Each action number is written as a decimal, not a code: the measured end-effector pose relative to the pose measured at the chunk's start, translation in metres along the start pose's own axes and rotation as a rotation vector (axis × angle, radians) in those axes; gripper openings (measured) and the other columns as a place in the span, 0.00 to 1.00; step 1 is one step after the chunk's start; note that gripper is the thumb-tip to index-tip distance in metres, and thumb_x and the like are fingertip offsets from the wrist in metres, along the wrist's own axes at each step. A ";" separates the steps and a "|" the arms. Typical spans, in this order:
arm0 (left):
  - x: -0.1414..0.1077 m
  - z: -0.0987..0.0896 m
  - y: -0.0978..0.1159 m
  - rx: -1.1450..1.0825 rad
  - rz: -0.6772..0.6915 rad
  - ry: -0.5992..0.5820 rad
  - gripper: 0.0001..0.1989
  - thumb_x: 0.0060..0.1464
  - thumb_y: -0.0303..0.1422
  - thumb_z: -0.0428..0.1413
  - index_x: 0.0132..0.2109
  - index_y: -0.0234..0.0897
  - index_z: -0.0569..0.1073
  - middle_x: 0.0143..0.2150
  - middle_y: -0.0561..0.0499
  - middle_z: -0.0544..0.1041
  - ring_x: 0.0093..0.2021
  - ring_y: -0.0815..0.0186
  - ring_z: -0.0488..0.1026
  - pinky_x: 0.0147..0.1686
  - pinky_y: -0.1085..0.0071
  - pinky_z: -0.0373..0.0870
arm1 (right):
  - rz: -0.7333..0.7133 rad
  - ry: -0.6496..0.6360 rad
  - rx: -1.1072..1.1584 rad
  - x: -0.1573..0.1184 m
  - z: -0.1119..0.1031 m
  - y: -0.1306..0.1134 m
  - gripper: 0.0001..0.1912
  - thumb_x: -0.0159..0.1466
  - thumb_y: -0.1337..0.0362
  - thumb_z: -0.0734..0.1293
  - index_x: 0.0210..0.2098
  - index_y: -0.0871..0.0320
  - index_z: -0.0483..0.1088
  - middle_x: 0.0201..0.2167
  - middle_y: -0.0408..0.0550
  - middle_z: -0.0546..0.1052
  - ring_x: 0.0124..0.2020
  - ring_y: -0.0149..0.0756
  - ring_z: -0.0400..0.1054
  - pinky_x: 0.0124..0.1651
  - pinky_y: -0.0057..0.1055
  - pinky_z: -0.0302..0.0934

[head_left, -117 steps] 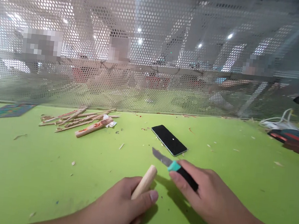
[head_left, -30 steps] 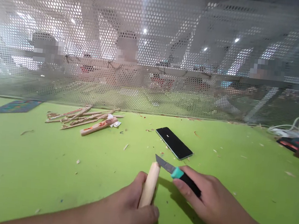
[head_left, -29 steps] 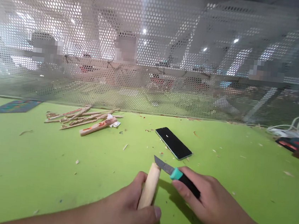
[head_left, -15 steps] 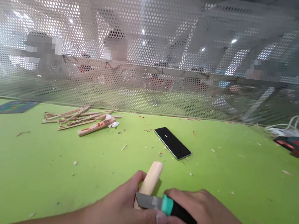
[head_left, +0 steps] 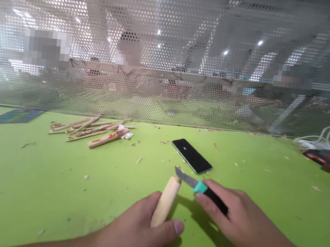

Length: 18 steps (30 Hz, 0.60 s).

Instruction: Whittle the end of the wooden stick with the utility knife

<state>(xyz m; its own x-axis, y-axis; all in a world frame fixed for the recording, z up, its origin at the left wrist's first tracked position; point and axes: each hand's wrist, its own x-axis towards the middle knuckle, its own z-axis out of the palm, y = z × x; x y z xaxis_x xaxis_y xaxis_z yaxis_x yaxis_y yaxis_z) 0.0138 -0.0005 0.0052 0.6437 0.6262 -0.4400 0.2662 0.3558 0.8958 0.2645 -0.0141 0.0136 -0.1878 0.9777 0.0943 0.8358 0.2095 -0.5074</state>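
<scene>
Over the near part of the green table [head_left: 71, 200], the left hand [head_left: 140, 227] grips a wooden stick [head_left: 166, 202], far end exposed; the right hand [head_left: 240, 212], to its right, holds a knife [head_left: 200, 187], blade [head_left: 187, 178] just beside that end. Whittling seems in hand; another cut would call for a steady stick and clear left thumb [head_left: 168, 230].

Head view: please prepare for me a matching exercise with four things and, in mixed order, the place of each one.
1. Pale wooden stick
2. Black-and-teal utility knife
3. Flat black rectangular phone
4. Thick red-stained wooden bar

A. In the right hand
B. Beside a pile of thin tan sticks
C. In the left hand
D. On the green tabletop, screen up

Pairs: 1-C; 2-A; 3-D; 4-B
</scene>
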 end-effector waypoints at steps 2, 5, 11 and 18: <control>0.002 0.000 -0.003 0.004 0.026 -0.001 0.25 0.62 0.50 0.59 0.53 0.37 0.62 0.22 0.63 0.63 0.15 0.75 0.59 0.14 0.80 0.57 | -0.047 -0.064 -0.044 -0.004 0.005 -0.005 0.27 0.75 0.41 0.53 0.40 0.55 0.72 0.23 0.44 0.76 0.22 0.38 0.70 0.25 0.32 0.55; 0.003 0.002 -0.005 -0.031 0.082 -0.012 0.24 0.63 0.51 0.58 0.51 0.37 0.63 0.23 0.63 0.62 0.16 0.76 0.58 0.15 0.80 0.57 | -0.124 -0.179 -0.050 -0.009 0.011 -0.011 0.26 0.76 0.42 0.53 0.37 0.54 0.70 0.26 0.45 0.77 0.24 0.39 0.71 0.27 0.32 0.54; 0.001 0.004 -0.004 -0.034 0.132 0.020 0.27 0.58 0.55 0.61 0.46 0.38 0.63 0.27 0.63 0.61 0.19 0.78 0.57 0.16 0.80 0.55 | -0.242 -0.281 -0.062 -0.015 0.015 -0.021 0.24 0.74 0.42 0.57 0.35 0.53 0.69 0.28 0.45 0.80 0.25 0.40 0.72 0.27 0.33 0.51; -0.008 0.005 0.008 0.350 0.041 0.155 0.18 0.65 0.47 0.55 0.46 0.35 0.68 0.29 0.57 0.66 0.26 0.73 0.63 0.23 0.78 0.58 | 0.050 -0.031 -0.020 0.004 0.003 0.013 0.30 0.75 0.39 0.52 0.42 0.56 0.73 0.20 0.44 0.75 0.18 0.38 0.68 0.20 0.30 0.50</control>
<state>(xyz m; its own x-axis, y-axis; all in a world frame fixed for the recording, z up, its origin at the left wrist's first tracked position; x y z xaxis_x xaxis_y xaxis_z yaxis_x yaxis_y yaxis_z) 0.0145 -0.0064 0.0163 0.5503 0.7417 -0.3834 0.4887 0.0862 0.8682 0.2727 -0.0075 0.0051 -0.1607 0.9861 0.0425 0.8546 0.1605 -0.4939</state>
